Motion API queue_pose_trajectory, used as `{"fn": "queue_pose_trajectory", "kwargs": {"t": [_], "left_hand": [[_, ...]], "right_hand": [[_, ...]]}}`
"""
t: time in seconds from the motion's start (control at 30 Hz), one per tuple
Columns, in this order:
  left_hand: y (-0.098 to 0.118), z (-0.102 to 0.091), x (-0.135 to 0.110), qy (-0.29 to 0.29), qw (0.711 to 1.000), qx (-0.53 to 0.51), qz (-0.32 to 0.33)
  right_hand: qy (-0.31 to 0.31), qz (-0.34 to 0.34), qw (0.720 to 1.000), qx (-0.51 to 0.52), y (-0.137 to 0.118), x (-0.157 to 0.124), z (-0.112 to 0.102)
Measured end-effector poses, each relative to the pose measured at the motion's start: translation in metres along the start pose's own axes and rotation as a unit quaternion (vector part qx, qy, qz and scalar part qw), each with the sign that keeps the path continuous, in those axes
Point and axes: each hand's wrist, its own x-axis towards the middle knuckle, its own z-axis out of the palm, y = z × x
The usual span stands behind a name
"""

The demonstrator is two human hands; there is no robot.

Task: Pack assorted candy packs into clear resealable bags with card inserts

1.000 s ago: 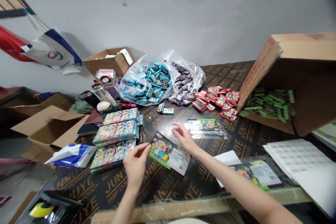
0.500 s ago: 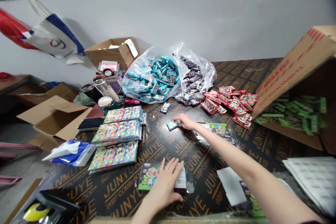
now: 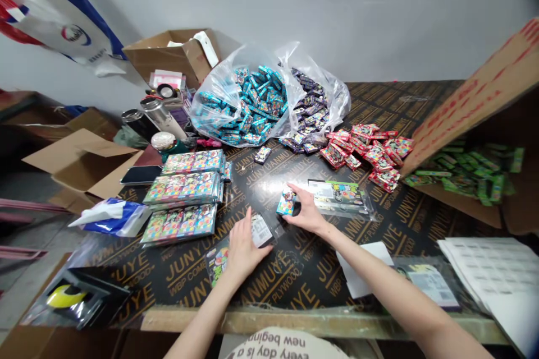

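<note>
Left hand (image 3: 243, 247), thumb apart, on rectangular black-green plastic sleeve (image 3: 261, 230); right hand (image 3: 308, 211) clamped on small blue box (image 3: 286, 202) beyond sleeve; press sleeve flat

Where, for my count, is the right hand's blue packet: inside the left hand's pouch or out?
Out: the right hand grips the blue packet beyond the pouch.

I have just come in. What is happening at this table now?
A person is working with both hands at the table. The right hand holds a small blue box between thumb and fingers. The left hand lies on a printed card. Farther back, two clear bags hold blue and purple boxes, beside a pile of red ones. Wrapped packs are stacked on the left.
</note>
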Motion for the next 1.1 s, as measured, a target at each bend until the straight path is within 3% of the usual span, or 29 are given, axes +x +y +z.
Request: {"fn": "queue_pose_trajectory", "kwargs": {"t": [0.07,0.23,0.37,0.47,0.6,0.7,0.73,0.8,0.87,0.9,1.0,1.1], "left_hand": [[0.001,0.003,0.001,-0.004,1.0,-0.004,0.001],[0.008,0.01,0.001,-0.014,0.998,-0.034,0.047],[0.016,0.013,0.001,-0.048,0.992,-0.075,0.088],[0.018,0.014,0.001,-0.059,0.99,-0.088,0.097],[0.015,0.014,0.004,-0.034,0.993,-0.091,0.062],[0.013,0.014,0.006,-0.031,0.994,-0.091,0.056],[0.012,0.015,0.006,-0.033,0.994,-0.087,0.055],[0.012,0.017,0.006,-0.04,0.995,-0.073,0.054],[0.012,0.021,0.004,-0.061,0.995,-0.054,0.056],[0.012,0.024,0.002,-0.075,0.995,-0.045,0.057],[0.014,0.036,-0.007,-0.119,0.991,-0.026,0.052],[0.015,0.045,-0.017,-0.148,0.988,-0.029,0.047]], "right_hand": [[-0.002,-0.023,0.999,0.025,-0.008,-0.006,-0.013],[-0.165,-0.112,0.98,0.008,-0.025,-0.02,-0.04],[-0.232,-0.156,0.959,0.051,-0.026,-0.022,-0.048],[-0.223,-0.172,0.956,0.081,-0.021,-0.022,-0.048],[-0.114,-0.113,0.983,0.09,-0.02,-0.035,-0.043],[-0.169,-0.13,0.972,0.095,-0.024,-0.035,-0.037],[-0.168,-0.13,0.973,0.091,-0.023,-0.027,-0.033],[-0.091,-0.095,0.989,0.068,-0.017,0.003,-0.023],[0.003,-0.042,0.999,0.03,-0.006,0.049,-0.007],[0.017,-0.028,0.999,0.009,0.0,0.076,0.002],[-0.008,0.037,0.999,-0.001,0.012,0.152,0.028],[-0.024,0.075,0.996,0.052,0.016,0.191,0.044]]}}
